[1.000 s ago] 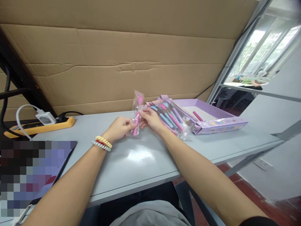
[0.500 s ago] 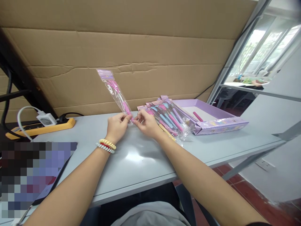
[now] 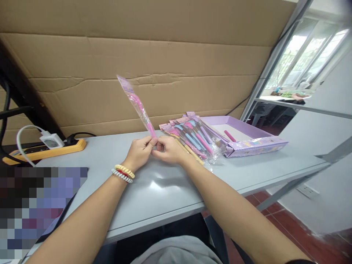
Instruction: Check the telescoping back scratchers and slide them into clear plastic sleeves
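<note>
Both my hands meet over the middle of the grey table (image 3: 165,190). My left hand (image 3: 139,152) and my right hand (image 3: 169,149) pinch the lower end of a clear plastic sleeve holding a pink pen (image 3: 137,106). The sleeve stands tilted up and to the left, its printed header at the top. My left wrist wears coiled bands. Just right of my right hand lies a pile of packaged pens (image 3: 192,137) in pink, blue, purple and yellow.
An open purple box (image 3: 247,141) with one pink pen inside lies at the right, near the table's edge. A yellow power strip (image 3: 44,150) with a white charger sits at the far left. A cardboard wall (image 3: 154,62) stands behind the table. A dark item with a blurred patch lies front left.
The packaged pen swung from a short, foreshortened pose between my hands to standing tall and tilted left. Both hands shifted slightly toward me and closed together at its lower end.
</note>
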Demonstrator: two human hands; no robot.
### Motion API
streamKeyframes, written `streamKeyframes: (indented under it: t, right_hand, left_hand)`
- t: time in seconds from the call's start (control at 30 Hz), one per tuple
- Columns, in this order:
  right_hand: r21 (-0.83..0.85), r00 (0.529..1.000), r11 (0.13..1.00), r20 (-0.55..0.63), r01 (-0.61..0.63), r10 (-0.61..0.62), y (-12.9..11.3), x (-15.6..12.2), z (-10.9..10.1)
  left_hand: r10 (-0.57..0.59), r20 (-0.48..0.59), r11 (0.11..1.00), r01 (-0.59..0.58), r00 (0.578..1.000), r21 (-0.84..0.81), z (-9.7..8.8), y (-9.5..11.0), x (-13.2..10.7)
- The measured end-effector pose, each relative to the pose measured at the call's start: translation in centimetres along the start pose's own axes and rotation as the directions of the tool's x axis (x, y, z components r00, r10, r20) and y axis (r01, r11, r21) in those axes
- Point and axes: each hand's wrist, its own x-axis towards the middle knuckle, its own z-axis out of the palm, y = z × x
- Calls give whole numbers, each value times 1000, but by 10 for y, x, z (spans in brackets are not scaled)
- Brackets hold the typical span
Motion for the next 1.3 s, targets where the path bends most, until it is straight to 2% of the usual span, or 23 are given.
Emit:
streamKeyframes:
  t: [0.13, 0.27, 0.37, 0.43, 0.5, 0.6, 0.73, 0.8, 0.87, 0.93, 0.97, 1.03, 1.13, 1.2, 1.3]
  right_hand:
    - [-53, 998, 999, 57, 3, 0, 1, -1, -4]
    - [-177, 997, 984, 74, -17, 31, 3, -1, -4]
    - [-251, 996, 968, 78, -24, 45, 5, -1, -2]
    - [-233, 998, 972, 63, -7, 22, 7, -1, -2]
    - [-145, 1000, 989, 0, -14, 14, 9, 1, -3]
    - [4, 978, 1000, -205, -18, 19, 11, 3, -10]
    - [-2, 880, 1000, -475, 0, -1, 13, 3, -27]
    - [-48, 807, 995, -588, -90, 45, 17, 3, -38]
    - [-111, 718, 961, -688, -253, 110, 24, 2, -51]
    - [-165, 640, 873, -743, -459, 195, 32, 1, -64]
    - [-183, 615, 812, -747, -554, 251, 36, 0, -69]
    - [-214, 603, 687, -694, -695, 394, 46, -3, -77]
    - [-283, 610, 555, -528, -783, 591, 58, -8, -80]
    - [-318, 599, 510, -480, -799, 640, 63, -10, -79]
    - [-332, 587, 485, -501, -809, 636, 65, -10, -75]
  left_hand:
    - [7, 100, 1000, -6, 995, -11, -3, 3, -1]
    - [-18, 165, 1000, 17, 986, 6, -4, 2, 0]
    - [15, 195, 999, -23, 981, 37, -3, 0, 0]
    - [61, 207, 996, -73, 976, 50, -3, 1, 0]
    - [105, 204, 992, -118, 973, 49, -3, 2, -1]
    - [170, 178, 984, -177, 969, 26, -2, 7, -3]
    - [188, 207, 979, -201, 960, 43, 4, 9, -4]
    - [133, 238, 985, -155, 962, 79, 5, 4, -3]
    - [71, 271, 986, -108, 960, 125, 5, -3, -1]
    - [26, 296, 982, -80, 955, 170, 3, -11, 0]
    - [11, 305, 979, -72, 952, 189, 3, -14, 1]
    - [-18, 330, 975, -57, 944, 215, 2, -17, 2]
    - [-57, 392, 977, -29, 918, 212, 2, -18, 1]
    - [-72, 422, 980, -13, 904, 196, 3, -18, 1]
    - [-78, 433, 981, -7, 898, 192, 3, -18, 1]
